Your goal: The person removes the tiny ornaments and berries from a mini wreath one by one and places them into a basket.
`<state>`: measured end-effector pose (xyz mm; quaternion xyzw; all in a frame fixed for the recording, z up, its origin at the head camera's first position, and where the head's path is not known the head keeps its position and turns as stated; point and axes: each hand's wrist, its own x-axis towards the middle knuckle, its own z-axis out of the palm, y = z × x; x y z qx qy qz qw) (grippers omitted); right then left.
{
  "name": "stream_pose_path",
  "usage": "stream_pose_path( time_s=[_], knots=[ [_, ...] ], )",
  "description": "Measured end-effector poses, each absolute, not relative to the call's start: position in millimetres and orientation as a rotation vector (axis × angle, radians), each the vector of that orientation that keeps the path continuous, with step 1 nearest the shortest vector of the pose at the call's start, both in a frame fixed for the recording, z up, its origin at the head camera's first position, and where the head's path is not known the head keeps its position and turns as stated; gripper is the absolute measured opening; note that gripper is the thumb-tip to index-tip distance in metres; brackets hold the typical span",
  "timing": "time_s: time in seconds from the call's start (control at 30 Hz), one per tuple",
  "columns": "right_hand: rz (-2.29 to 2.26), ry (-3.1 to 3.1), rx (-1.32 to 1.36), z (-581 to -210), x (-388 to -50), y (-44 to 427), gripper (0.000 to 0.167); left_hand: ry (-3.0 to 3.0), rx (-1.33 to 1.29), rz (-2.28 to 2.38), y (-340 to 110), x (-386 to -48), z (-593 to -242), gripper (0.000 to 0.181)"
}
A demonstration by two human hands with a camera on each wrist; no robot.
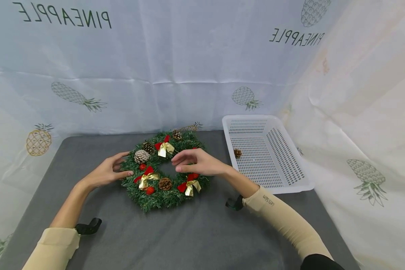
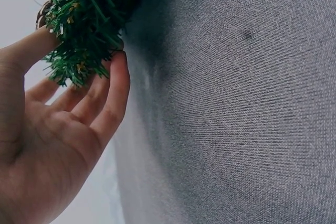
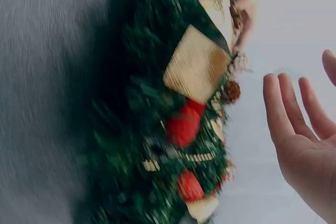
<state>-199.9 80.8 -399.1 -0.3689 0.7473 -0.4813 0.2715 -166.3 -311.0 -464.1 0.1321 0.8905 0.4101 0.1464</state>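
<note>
A green Christmas wreath [image 1: 145, 198] lies on the grey table, trimmed with pine cones, red berries and red-and-gold bows. My left hand [image 1: 106, 171] grips its left edge; the left wrist view shows the thumb on one side of the greenery [image 2: 86, 30] and the fingers [image 2: 118, 85] on the other. Above the wreath's centre hovers my right hand [image 1: 200, 162], partly covering its right side. In the right wrist view this hand [image 3: 310, 150] is apart from the wreath, its fingers loosely extended and nothing between them. One gold bow [image 1: 165, 149] is just left of its fingertips.
To the right stands a white perforated plastic basket [image 1: 305, 183], with a brown pine cone [image 1: 237, 153] against its left side. A pale curtain [image 1: 189, 56] printed with pineapples hangs behind the table [image 1: 175, 240] and along its sides.
</note>
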Motion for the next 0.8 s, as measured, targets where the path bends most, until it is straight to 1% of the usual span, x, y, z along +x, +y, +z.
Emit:
stream_pose_path(
  time_s=[0.5, 0.8],
  knots=[
    [-1.382, 1.862, -0.974, -433.2, -185.6, 54.7, 0.047, 2.567, 0.389, 1.196, -311.7, -164.2, -466.2, 0.088],
    [-1.292, 1.945, -1.059, -446.7, -181.0, 47.4, 0.045, 2.565, 0.395, 1.207, -311.6, -162.8, -466.2, 0.088]
  ],
)
